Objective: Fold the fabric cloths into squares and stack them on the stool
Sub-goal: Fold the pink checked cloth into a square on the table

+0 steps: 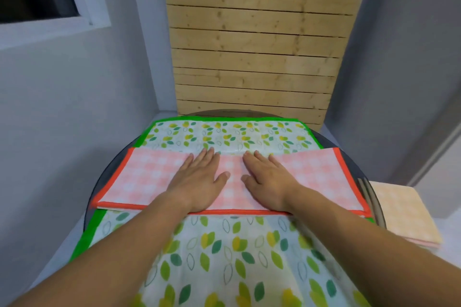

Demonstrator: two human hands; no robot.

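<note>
Pink cloth (149, 177) folded | left hand (199, 178) flat on it | right hand (268, 178) flat on it

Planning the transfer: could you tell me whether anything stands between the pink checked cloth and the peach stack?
Only blurred grey bars at the right edge of the table lie between pink checked cloth and peach stack.

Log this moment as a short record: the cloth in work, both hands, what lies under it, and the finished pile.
cloth in work: pink checked cloth, orange-edged, folded into a long strip
left hand: flat, fingers straight, pressing the strip's middle
right hand: flat beside it, also pressing
underneath: leaf-print cloth, green-edged, spread over the round table
finished pile: folded peach checked cloth at right, a pink edge under it; its support is hidden
</note>
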